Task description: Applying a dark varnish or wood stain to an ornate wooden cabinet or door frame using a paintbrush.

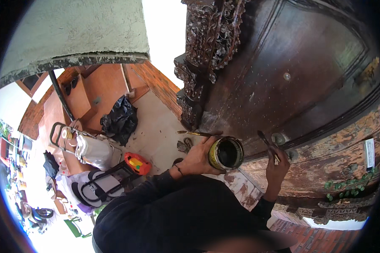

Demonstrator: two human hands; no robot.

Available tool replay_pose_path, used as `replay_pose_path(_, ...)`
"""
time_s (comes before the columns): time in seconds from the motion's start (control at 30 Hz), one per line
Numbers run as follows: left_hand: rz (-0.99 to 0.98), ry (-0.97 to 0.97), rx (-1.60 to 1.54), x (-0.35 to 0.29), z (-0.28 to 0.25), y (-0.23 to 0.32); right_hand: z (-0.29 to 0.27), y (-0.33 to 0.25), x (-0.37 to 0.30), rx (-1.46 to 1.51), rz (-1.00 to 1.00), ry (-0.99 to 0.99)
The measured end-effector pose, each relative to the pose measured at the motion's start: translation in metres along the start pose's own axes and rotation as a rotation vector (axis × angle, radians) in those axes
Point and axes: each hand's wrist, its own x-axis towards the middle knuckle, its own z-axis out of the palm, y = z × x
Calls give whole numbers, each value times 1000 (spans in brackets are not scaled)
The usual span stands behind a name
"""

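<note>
My left hand is wrapped round an open can with a yellowish, stained outside and dark liquid inside. A slim brush with a brownish tip also lies along that hand's fingers, pointing left. In my right hand is a paintbrush, its dark bristles angled up and left. The bristles are close to a large dark brown wooden panel, though whether they touch it I cannot tell. Pale specks dot the panel. Below its dark edge runs a worn, lighter wooden band.
A carved dark wooden post rises beside the panel. On the left are a black plastic bag, a white bundle on a trolley, an orange bag and a chair. Green leaves hang over the worn wood.
</note>
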Motion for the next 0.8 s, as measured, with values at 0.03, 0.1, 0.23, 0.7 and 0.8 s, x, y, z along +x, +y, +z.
replay_pose_path(0.03, 1, -8, 15, -5, 12, 9, -13, 10, -16, 11, 1, -4)
replay_pose_path(0.1, 16, -7, 9, -13, 37, 27, -36, 30, -44, -72, 175, -27)
replay_pose_path(0.23, -32, -57, -10, -32, 72, 57, -63, 64, -97, 23, 215, -15)
replay_pose_path(0.7, -28, -115, 72, -44, 110, 88, -87, 81, -140, 106, 189, 40)
replay_pose_path(0.8, -31, -56, 80, -37, 98, 80, -89, 60, -127, 172, 246, 49)
